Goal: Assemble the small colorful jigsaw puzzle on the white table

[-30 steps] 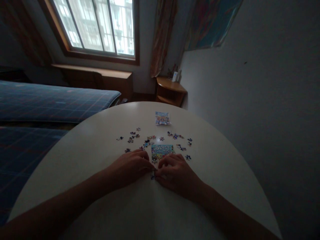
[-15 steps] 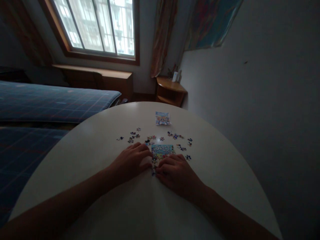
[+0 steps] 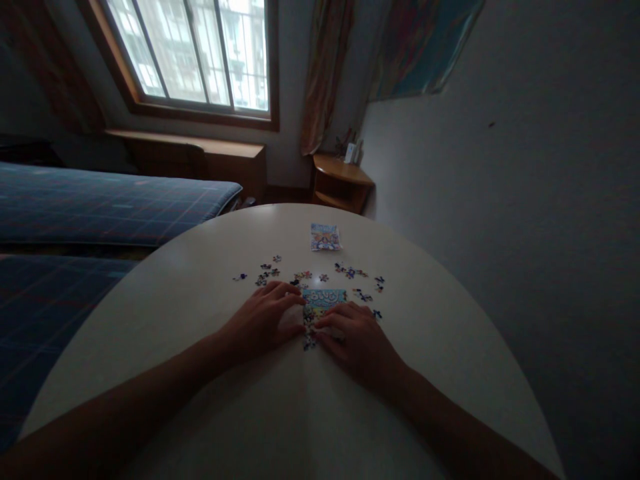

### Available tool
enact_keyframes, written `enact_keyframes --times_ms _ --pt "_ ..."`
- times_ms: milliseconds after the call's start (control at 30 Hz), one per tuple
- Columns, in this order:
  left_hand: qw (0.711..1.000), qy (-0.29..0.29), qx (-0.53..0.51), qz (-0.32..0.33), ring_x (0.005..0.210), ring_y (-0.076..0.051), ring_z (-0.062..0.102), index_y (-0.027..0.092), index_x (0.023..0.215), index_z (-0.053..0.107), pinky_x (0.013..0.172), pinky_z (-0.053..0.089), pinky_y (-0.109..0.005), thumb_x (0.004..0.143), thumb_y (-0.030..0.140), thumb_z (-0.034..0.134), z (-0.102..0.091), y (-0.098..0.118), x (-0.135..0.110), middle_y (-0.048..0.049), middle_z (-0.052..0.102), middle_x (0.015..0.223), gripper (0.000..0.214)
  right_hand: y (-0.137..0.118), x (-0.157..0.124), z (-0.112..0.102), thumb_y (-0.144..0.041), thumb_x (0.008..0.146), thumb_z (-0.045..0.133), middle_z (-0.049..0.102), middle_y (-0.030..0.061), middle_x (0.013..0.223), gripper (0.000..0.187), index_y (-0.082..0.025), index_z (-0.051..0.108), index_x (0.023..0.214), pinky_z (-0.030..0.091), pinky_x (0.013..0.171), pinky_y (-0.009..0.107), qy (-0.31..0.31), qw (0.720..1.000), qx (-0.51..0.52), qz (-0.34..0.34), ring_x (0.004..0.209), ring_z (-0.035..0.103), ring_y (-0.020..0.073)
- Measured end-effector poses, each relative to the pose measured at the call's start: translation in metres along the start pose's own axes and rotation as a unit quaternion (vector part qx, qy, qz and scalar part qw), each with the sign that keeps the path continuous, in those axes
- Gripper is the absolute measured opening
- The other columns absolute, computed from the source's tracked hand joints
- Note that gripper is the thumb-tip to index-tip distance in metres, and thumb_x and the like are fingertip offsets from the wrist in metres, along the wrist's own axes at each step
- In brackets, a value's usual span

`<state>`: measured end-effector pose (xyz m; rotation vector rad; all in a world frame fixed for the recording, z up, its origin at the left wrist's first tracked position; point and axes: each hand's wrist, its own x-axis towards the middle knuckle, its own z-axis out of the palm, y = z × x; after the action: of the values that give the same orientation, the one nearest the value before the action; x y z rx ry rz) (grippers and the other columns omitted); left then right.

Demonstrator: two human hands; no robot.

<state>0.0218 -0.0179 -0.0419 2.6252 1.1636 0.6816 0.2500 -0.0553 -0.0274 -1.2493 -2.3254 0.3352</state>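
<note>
A partly joined jigsaw puzzle with a teal top and white lettering lies in front of me on the table. My left hand rests at its left edge, thumb and fingers apart, the fingertips touching the border. Over the lower right of the puzzle is my right hand, its fingers spread, with thumb and index tip beside the lower left pieces. Part of the puzzle is hidden under this hand. Loose jigsaw pieces lie scattered beyond and to both sides.
A small printed picture sheet lies farther back on the round white table. A bed with a plaid mattress stands at the left. A wall runs along the right, and a corner shelf stands behind the table.
My right hand has shifted slightly up, its thumb and index parting and uncovering more of the lower left pieces. My left hand stays almost in place at the edge.
</note>
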Motion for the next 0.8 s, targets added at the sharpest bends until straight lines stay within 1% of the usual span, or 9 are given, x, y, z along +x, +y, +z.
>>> enact_keyframes --times_ms 200,467,667,800 --pt "1.0 -0.005 -0.008 -0.001 0.12 -0.027 0.053 0.023 0.116 0.064 0.104 0.043 -0.046 0.084 0.038 0.074 0.0013 -0.0009 0.0001 -0.008 0.063 0.126 0.037 -0.0026 0.0031 0.0024 -0.022 0.084 0.072 0.07 0.0023 0.098 0.01 -0.028 0.073 0.093 0.039 0.087 0.04 -0.017 0.999 0.0 0.031 0.097 0.062 0.022" --pt "1.0 -0.008 -0.007 -0.005 0.118 -0.027 0.054 0.023 0.115 0.065 0.104 0.044 -0.046 0.084 0.035 0.074 0.0012 0.0013 0.0011 -0.0073 0.064 0.125 0.035 -0.0072 0.0062 0.001 -0.019 0.085 0.069 0.069 0.0038 0.101 0.008 -0.024 0.069 0.092 0.036 0.088 0.041 -0.049 0.998 0.0 0.047 0.103 0.059 0.0244" --pt "1.0 -0.006 -0.012 0.0 0.117 -0.026 0.055 0.023 0.115 0.066 0.104 0.045 -0.045 0.088 0.029 0.068 0.0009 0.0007 0.0014 -0.007 0.064 0.123 0.028 -0.0083 0.0071 0.0059 -0.019 0.085 0.07 0.069 0.0042 0.102 0.01 -0.023 0.067 0.093 0.034 0.089 0.041 -0.022 0.998 -0.035 0.04 0.105 0.058 0.0246" --pt "1.0 -0.003 -0.012 0.002 0.117 -0.025 0.055 0.023 0.117 0.066 0.103 0.045 -0.044 0.089 0.029 0.067 0.0031 -0.0004 0.0012 -0.007 0.064 0.123 0.029 -0.0066 0.0078 0.0077 -0.02 0.085 0.069 0.069 0.0046 0.101 0.008 -0.023 0.067 0.092 0.033 0.089 0.041 -0.008 0.999 -0.036 0.034 0.103 0.058 0.0255"
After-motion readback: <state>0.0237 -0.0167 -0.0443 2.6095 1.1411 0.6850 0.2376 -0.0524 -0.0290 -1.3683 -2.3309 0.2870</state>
